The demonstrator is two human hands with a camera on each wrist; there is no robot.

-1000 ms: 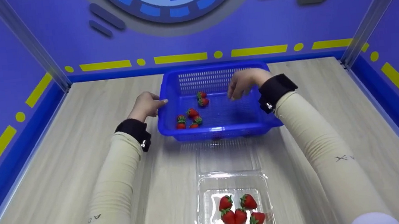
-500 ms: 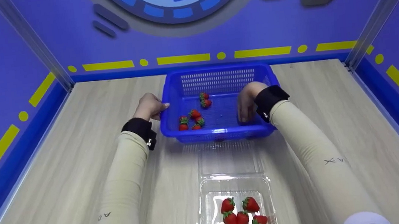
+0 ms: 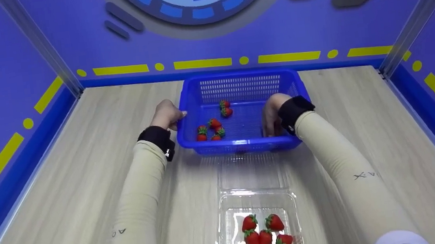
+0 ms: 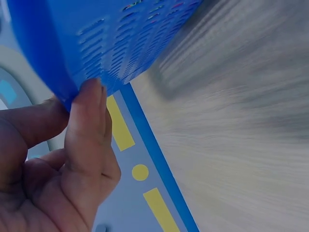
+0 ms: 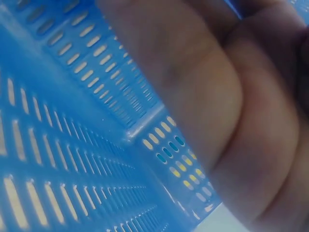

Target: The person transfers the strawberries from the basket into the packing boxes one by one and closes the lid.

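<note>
My left hand [image 3: 166, 114] pinches the left rim of a blue perforated plastic basket [image 3: 220, 144]. In the left wrist view the thumb and fingers [image 4: 86, 130] close on that rim from both sides. My right hand [image 3: 273, 112] reaches down inside the basket, close to its front right corner. Its fingertips are hidden low behind the front wall, so I cannot tell whether they hold anything. Several strawberries [image 3: 214, 123] with green caps lie in the basket's left half. In the right wrist view the hand [image 5: 193, 87] fills the right side, beside the slotted basket wall [image 5: 72, 125].
A clear plastic clamshell box [image 3: 223, 223] stands in front of the basket, its lid [image 3: 250, 175] folded back toward the basket. Several strawberries [image 3: 274, 222] lie in it. Blue panels [image 3: 208, 45] border the wooden table [image 3: 85, 186] at the back and sides.
My right hand has come down from over the basket's right half into its front right corner. The left hand keeps hold of the rim. The whole view has shifted slightly.
</note>
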